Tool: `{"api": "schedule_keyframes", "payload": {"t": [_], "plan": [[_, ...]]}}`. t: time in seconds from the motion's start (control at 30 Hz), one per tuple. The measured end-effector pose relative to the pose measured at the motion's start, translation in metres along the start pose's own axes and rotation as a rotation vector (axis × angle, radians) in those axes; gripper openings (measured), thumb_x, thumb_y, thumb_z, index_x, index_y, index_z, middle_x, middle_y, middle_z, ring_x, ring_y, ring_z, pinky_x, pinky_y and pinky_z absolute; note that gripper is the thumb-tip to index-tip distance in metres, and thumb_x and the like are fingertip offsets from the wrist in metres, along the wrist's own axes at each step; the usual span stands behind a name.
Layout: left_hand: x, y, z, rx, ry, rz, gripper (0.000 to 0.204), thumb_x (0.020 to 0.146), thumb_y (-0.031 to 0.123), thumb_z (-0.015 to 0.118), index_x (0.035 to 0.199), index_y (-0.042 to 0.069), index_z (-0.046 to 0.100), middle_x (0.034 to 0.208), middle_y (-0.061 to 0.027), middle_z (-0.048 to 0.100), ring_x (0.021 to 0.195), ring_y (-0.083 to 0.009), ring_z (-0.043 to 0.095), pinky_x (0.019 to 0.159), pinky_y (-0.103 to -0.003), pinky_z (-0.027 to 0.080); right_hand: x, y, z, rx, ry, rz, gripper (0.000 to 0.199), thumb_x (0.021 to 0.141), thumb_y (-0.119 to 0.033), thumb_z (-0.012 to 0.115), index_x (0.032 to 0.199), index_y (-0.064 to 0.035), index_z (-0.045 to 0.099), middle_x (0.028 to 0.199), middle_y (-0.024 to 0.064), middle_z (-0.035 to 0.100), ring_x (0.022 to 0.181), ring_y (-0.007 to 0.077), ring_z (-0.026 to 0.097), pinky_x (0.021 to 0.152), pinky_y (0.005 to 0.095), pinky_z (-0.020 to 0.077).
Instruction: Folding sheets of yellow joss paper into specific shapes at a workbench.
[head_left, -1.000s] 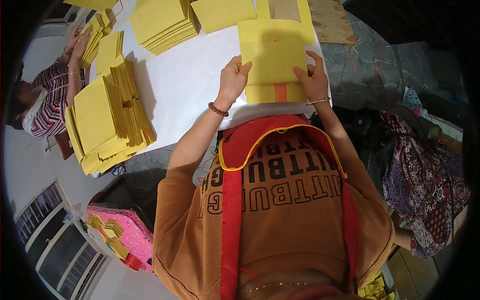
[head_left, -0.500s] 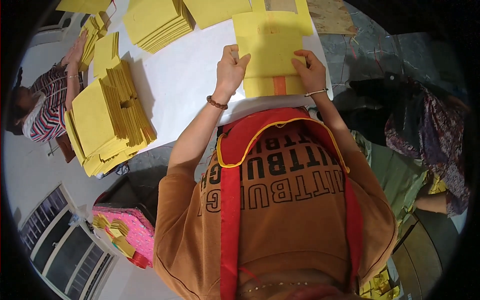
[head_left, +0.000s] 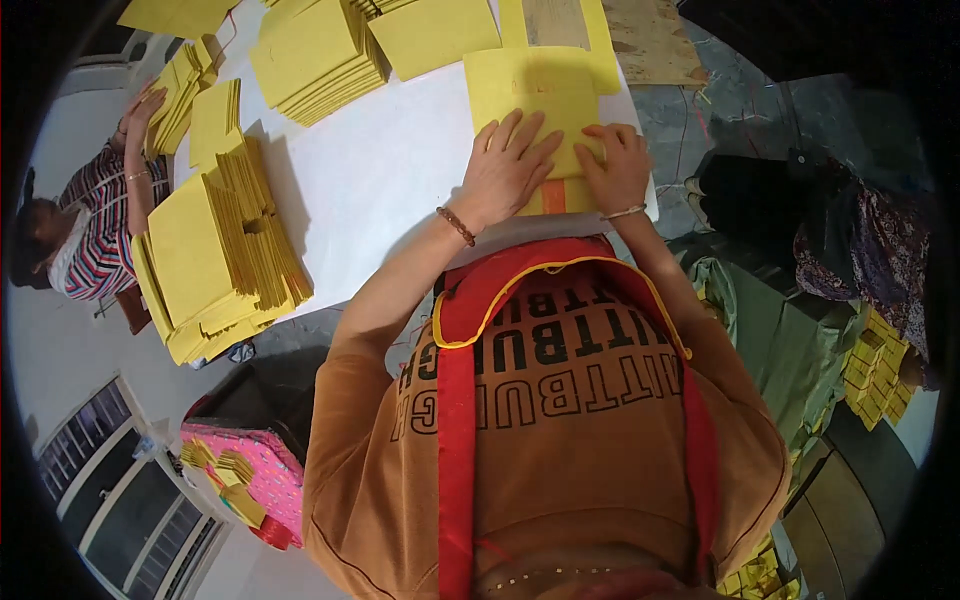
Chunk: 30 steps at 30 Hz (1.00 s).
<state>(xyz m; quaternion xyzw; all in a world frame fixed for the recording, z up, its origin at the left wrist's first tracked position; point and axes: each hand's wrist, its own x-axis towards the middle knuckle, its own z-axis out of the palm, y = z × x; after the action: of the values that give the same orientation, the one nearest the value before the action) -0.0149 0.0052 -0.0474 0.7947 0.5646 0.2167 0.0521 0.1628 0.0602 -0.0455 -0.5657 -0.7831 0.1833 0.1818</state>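
In front of me on the white table lies a folded yellow paper piece [head_left: 530, 90] with an orange strip [head_left: 553, 196] at its near edge. My left hand [head_left: 508, 165] rests flat on its near left part, fingers spread and palm down. My right hand [head_left: 615, 170] is at its right edge, fingers curled, with the thumb lying on the paper. Part of the paper's near side is hidden under my left hand. Beyond it, another yellow paper frame [head_left: 605, 50] surrounds a brownish panel.
Stacks of yellow folded paper [head_left: 200, 250] stand at the table's left edge, with another stack [head_left: 320, 60] at the back. A co-worker in a striped top [head_left: 95, 240] handles yellow paper at far left. A wooden board [head_left: 655, 45] adjoins the back right; a green covered bundle [head_left: 770, 320] stands at right.
My left hand has let go of the left edge and now lies flat on the paper. My right hand stays at the right edge. The paper has shifted slightly toward me.
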Motion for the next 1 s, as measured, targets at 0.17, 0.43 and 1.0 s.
{"api": "schedule_keyframes", "payload": {"t": [0.17, 0.43, 1.0], "plan": [[0.002, -0.001, 0.000, 0.046, -0.087, 0.009, 0.048, 0.080, 0.025, 0.057, 0.125, 0.012, 0.045, 0.136, -0.0109, 0.033, 0.124, -0.0313, 0.029, 0.100, -0.045, 0.023, -0.015, -0.008, 0.019, -0.255, 0.062, -0.436, 0.053, 0.083, -0.045, 0.048, 0.127, -0.0155, 0.043, 0.139, 0.0087, 0.031, 0.130, 0.0241, 0.026, 0.094, 0.0650, 0.0139], [0.009, -0.009, -0.017, -0.043, -0.121, 0.145, 0.062, 0.072, 0.026, 0.063, 0.124, 0.001, 0.042, 0.129, -0.0169, 0.040, 0.115, -0.0309, 0.039, 0.092, -0.038, 0.034, -0.013, 0.002, 0.028, -0.108, -0.148, -0.329, 0.062, 0.091, -0.039, 0.035, 0.138, -0.0028, 0.018, 0.141, 0.0094, 0.029, 0.133, 0.0241, 0.021, 0.102, 0.0571, 0.0094], [0.059, -0.091, -0.079, 0.199, 0.406, 0.039, 0.048, 0.067, -0.006, 0.051, 0.115, 0.000, 0.050, 0.108, -0.0176, 0.056, 0.095, -0.0299, 0.055, 0.082, -0.035, 0.046, -0.013, 0.017, 0.004, 0.471, 0.067, -0.273, 0.038, 0.086, -0.014, 0.050, 0.121, -0.0019, 0.047, 0.121, 0.0193, 0.050, 0.113, 0.0310, 0.049, 0.093, 0.0364, 0.0376]]}}
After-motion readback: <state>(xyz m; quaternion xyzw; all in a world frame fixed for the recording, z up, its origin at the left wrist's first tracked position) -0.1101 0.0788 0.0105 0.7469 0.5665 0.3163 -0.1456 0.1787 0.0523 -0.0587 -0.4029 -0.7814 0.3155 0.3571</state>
